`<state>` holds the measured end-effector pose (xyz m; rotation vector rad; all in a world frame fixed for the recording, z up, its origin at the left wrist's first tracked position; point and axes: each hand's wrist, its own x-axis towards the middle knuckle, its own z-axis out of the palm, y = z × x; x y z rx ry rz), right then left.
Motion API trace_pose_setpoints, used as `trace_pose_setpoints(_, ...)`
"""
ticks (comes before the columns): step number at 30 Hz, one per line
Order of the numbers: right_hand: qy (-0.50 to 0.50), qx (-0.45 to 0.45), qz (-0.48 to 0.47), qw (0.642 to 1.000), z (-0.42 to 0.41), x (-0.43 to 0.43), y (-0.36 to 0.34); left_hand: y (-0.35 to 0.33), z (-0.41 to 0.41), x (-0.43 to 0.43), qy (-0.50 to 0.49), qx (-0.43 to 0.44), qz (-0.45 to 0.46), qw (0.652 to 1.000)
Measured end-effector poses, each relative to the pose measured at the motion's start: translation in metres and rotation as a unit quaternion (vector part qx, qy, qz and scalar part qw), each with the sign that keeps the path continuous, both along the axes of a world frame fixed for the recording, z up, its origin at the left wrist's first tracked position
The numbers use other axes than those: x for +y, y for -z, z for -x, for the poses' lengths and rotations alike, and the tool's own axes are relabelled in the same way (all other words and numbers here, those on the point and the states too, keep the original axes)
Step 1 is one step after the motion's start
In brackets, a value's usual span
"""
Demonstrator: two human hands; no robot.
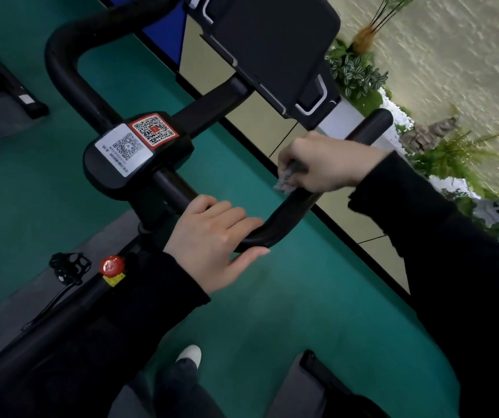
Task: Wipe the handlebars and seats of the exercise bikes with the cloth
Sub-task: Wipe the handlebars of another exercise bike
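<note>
With the right hand [329,164], gripped a small grey cloth [287,181] and pressed it onto the black handlebar [369,125], with fingers curled tight round both cloth and bar. Held the cloth on the right arm of the bar, above the bend, with a fluffy bit poking out under the fingers. Rested the left hand [215,239] on the same bar, right at the bend, with fingers nearly flat over the top and the thumb poking out below, not squeezing anything. Had the two hands near each other but not touching. Saw a black block [176,149] in the middle of the handlebar, with two stickers on top: a white sticker [124,149] and a red sticker [153,130], side by side and touching. Spotted a round red knob [112,264] on the bike frame, just left of the left wrist, and a black pedal [70,263] farther left. Looked up at a big dark screen [272,46] above the bar. Looked down at a green floor [272,312], with one white shoe [189,354] on it near the bottom. Saw green plants [354,70] on the right side.
</note>
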<state>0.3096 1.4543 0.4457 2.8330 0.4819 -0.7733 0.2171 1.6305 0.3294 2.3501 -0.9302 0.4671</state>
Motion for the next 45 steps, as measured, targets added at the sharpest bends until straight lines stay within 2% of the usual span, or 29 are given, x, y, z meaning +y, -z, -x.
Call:
trace_pose_setpoints(3, 0.008, -0.109, -0.094, 0.990, 0.023, -0.016, 0.012, -0.001, 0.000, 0.000, 0.002, 0.006, -0.005, 1.000)
trace_pose_setpoints(5, 0.040, -0.241, -0.175, 0.954, 0.044, -0.026, 0.027, -0.002, 0.000, 0.000, 0.003, 0.009, -0.010, 1.000)
trace_pose_setpoints(8, 0.128, -0.421, -0.288, 0.850, 0.080, -0.025, 0.057, -0.002, 0.001, 0.000, -0.001, 0.013, -0.012, 1.000)
trace_pose_setpoints(14, 0.285, -0.539, -0.438, 0.660, 0.103, -0.004, 0.101, -0.001, 0.001, -0.001, -0.013, -0.005, -0.012, 1.000)
trace_pose_setpoints(16, 0.361, -0.545, -0.496, 0.572, 0.101, 0.009, 0.106, -0.001, 0.001, -0.001, -0.014, -0.009, -0.012, 1.000)
trace_pose_setpoints(19, 0.472, -0.507, -0.576, 0.434, 0.107, 0.034, 0.112, -0.001, 0.001, -0.001, -0.014, -0.016, -0.010, 1.000)
trace_pose_setpoints(21, 0.539, -0.427, -0.656, 0.312, 0.110, 0.046, 0.116, -0.002, 0.000, 0.000, -0.015, -0.023, -0.012, 1.000)
trace_pose_setpoints(23, 0.568, -0.305, -0.742, 0.183, 0.112, 0.049, 0.116, -0.001, 0.000, 0.000, -0.016, -0.025, -0.017, 0.999)
trace_pose_setpoints(24, 0.565, -0.256, -0.771, 0.146, 0.113, 0.046, 0.116, -0.001, 0.000, 0.000, -0.014, -0.023, -0.018, 0.999)
trace_pose_setpoints(25, 0.560, -0.219, -0.788, 0.130, 0.115, 0.043, 0.115, -0.001, 0.000, 0.000, -0.012, -0.020, -0.018, 1.000)
trace_pose_setpoints(29, 0.560, -0.148, -0.804, 0.135, 0.125, 0.038, 0.114, -0.001, 0.000, 0.000, -0.015, -0.015, -0.021, 1.000)
trace_pose_setpoints(36, 0.549, -0.121, -0.811, 0.165, 0.101, 0.015, 0.116, -0.002, 0.000, 0.000, -0.009, -0.004, -0.038, 0.999)
trace_pose_setpoints(42, 0.465, -0.037, -0.853, 0.234, 0.126, 0.017, 0.137, -0.003, 0.001, 0.000, -0.014, -0.001, -0.051, 0.999)
trace_pose_setpoints(45, 0.438, -0.043, -0.848, 0.296, 0.121, 0.009, 0.139, -0.005, 0.001, -0.001, -0.012, 0.007, -0.048, 0.999)
